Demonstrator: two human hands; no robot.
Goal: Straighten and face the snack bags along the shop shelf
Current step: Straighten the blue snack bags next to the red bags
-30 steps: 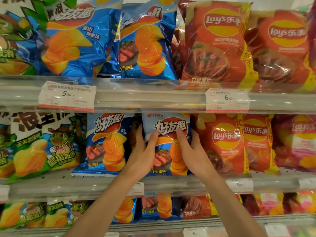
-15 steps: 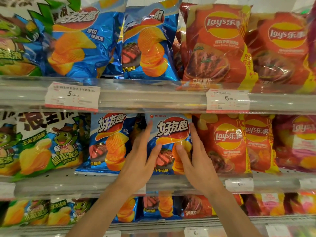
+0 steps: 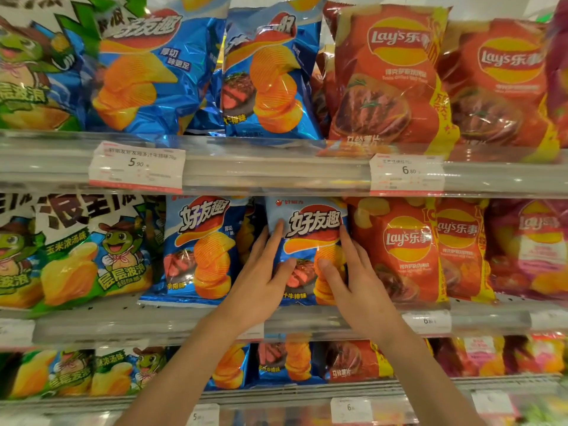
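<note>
A blue ridged-chip bag [image 3: 310, 224] stands upright on the middle shelf, its front facing me. My left hand [image 3: 261, 272] grips its left edge, fingers running up the side and the thumb on the front. Opposite it, my right hand [image 3: 353, 272] grips the right edge the same way. The two thumbs lie close together over the steak picture. A second blue bag [image 3: 199, 250] of the same kind stands just to the left, leaning slightly.
Red Lay's bags [image 3: 402, 250] crowd the right side and green cartoon bags [image 3: 76, 250] the left. A clear shelf rail with price tags [image 3: 136, 166] runs just above the held bag. More bags fill the shelf above and the shelf below [image 3: 285, 361].
Both thumbs have slid down the front of the blue bag toward its middle. The bag now sits a little straighter between my hands.
</note>
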